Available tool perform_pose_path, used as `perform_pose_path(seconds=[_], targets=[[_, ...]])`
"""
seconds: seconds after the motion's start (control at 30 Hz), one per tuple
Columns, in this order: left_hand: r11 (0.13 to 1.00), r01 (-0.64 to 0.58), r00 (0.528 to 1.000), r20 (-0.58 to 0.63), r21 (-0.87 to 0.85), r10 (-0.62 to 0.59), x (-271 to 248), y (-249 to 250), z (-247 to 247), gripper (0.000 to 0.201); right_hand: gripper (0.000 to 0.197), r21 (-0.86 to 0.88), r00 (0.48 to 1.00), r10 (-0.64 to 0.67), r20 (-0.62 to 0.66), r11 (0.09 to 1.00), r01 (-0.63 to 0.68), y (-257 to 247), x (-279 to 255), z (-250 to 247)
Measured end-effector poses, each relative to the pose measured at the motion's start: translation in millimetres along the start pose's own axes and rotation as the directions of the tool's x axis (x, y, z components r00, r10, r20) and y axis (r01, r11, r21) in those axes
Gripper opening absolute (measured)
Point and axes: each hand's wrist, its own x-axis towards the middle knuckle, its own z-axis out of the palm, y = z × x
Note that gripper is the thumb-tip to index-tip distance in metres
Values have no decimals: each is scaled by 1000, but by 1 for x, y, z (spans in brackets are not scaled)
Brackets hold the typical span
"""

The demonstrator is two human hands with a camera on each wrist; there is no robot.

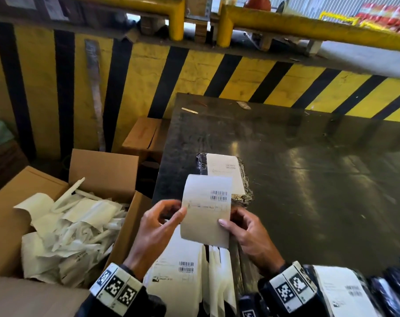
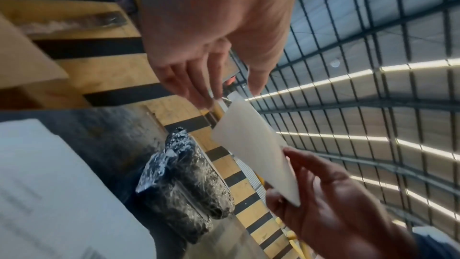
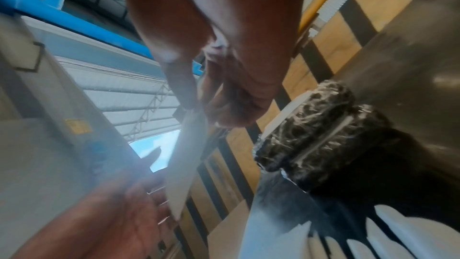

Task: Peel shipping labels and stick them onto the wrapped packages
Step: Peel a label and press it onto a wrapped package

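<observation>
Both hands are up on one shipping label (image 1: 207, 207), held over the near edge of the dark metal table (image 1: 308, 168). Left hand (image 1: 159, 227) pinches its left edge at about 9 o'clock, and the right hand (image 1: 247, 232) grips the right edge at roughly 4 o'clock, thumb on the printed face. Looks to me like the peel step: fingers working an edge to split label from backing, though I can't tell if it's started to lift. Just past the label at 12 o'clock sits a black wrapped package (image 1: 226, 177) that already wears a label. Cardboard box (image 1: 63, 225) at 9 o'clock is full of what looks like spent backing paper. Next move probably needs a clean corner lift, then an unlabelled package, maybe from the dark ones at 4 o'clock (image 1: 391, 291)
</observation>
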Motion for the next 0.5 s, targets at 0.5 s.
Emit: perform_pose_path(seconds=[0.5], targets=[[986,101,992,68,132,-110,106,4,51,16,29,-323,986,-22,-167,946,-34,4,108,-52]])
